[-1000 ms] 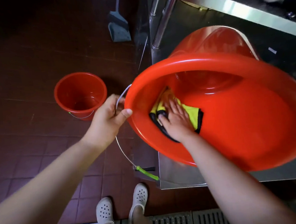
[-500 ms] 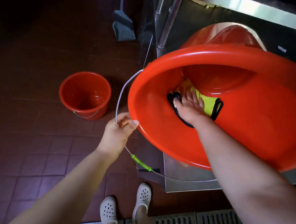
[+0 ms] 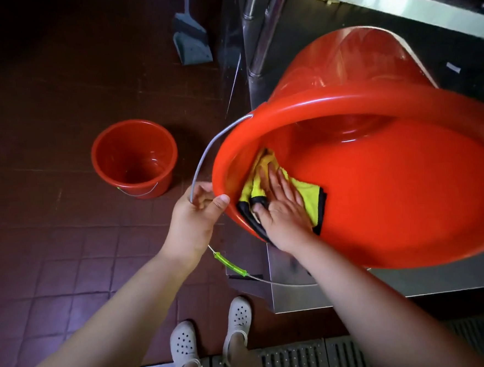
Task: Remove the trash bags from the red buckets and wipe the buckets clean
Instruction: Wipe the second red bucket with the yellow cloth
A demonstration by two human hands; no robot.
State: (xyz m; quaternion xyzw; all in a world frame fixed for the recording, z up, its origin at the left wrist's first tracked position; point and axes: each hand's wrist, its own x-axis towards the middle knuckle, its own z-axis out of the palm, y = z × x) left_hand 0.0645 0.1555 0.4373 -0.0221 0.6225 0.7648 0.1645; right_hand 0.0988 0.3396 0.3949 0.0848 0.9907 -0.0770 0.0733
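shoes (image 3: 211, 340): pale clogs on the tiled floor (image 3: 55, 268), toes just beyond a metal floor grate (image 3: 293, 360)
left hand (image 3: 193, 224): grip clamped on the rim of the big bucket (image 3: 393, 190), thumb over the lip, fingers also round its wire handle (image 3: 204, 157)
right hand (image 3: 282, 209): inside the big bucket, fingers straight and spread, palm pressing a yellow cloth (image 3: 307, 198) with black edging against the inner wall
big bucket: red, tipped on its side with the mouth toward the person, resting on the steel worktop (image 3: 342, 288)
handle sleeve (image 3: 230, 264): green, hanging below the left wrist
small bucket (image 3: 134, 159): red, upright on the floor, left of the big one, well apart
dustpan (image 3: 192, 40): grey, on the floor farther back
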